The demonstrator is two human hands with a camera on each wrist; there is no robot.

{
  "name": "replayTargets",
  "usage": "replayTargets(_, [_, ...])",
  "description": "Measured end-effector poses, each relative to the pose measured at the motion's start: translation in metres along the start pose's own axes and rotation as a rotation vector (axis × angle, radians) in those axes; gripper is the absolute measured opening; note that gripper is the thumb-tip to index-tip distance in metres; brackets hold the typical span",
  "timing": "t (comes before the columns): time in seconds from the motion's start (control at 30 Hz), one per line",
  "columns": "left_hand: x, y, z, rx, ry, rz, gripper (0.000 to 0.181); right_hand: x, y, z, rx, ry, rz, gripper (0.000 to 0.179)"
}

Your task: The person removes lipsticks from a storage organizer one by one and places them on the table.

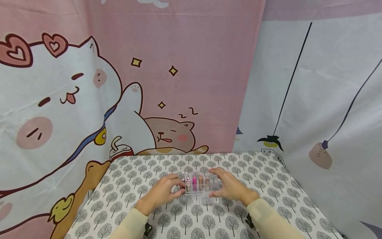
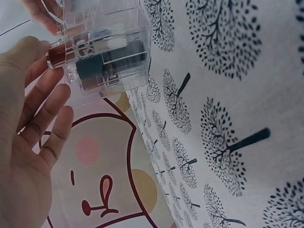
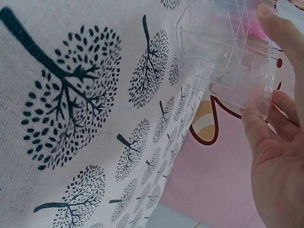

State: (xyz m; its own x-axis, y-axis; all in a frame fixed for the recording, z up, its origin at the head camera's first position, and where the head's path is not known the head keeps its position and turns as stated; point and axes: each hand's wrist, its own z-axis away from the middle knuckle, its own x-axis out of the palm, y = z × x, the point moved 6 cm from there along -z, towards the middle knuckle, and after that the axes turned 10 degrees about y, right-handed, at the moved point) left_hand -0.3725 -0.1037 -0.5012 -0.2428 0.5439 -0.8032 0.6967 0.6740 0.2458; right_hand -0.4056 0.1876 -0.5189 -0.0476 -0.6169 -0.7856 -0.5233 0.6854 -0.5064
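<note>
A clear plastic cosmetics organizer (image 1: 191, 198) stands on the table, with several lipstick and lip gloss tubes upright in its compartments. Among them are a bright pink tube (image 1: 194, 183) and a brownish one (image 1: 201, 182). My left hand (image 1: 167, 190) is at the organizer's left end. Its thumb and index finger pinch the upper end of a reddish-brown lip gloss tube (image 2: 61, 54), which overlaps the compartments in the left wrist view; the other fingers stay loosely bent. My right hand (image 1: 229, 186) grips the organizer's right end, thumb in front and fingers at the back.
The table is covered by a white cloth (image 1: 197, 220) with grey tree prints. Behind it hangs a pink backdrop (image 1: 203, 83) with cartoon cats, and a pale curtain (image 1: 298, 99) with lamp drawings is on the right.
</note>
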Motion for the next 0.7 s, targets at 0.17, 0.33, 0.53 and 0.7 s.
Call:
replayTargets(0.17, [-0.006, 0.003, -0.002, 0.063, 0.086, 0.061, 0.02, -0.001, 0.0, 0.0, 0.0, 0.0, 0.011, 0.107])
replayTargets(0.33, [-0.012, 0.006, -0.008, 0.128, 0.167, 0.138, 0.02, -0.002, -0.001, 0.0, 0.002, 0.006, 0.009, 0.106])
replayTargets(0.53, [-0.017, 0.007, -0.012, 0.197, 0.251, 0.202, 0.02, 0.0, 0.0, 0.001, 0.019, -0.002, 0.002, 0.106])
replayTargets(0.7, [-0.021, 0.007, -0.013, 0.242, 0.318, 0.211, 0.02, 0.0, 0.001, 0.003, 0.028, 0.003, 0.005, 0.106])
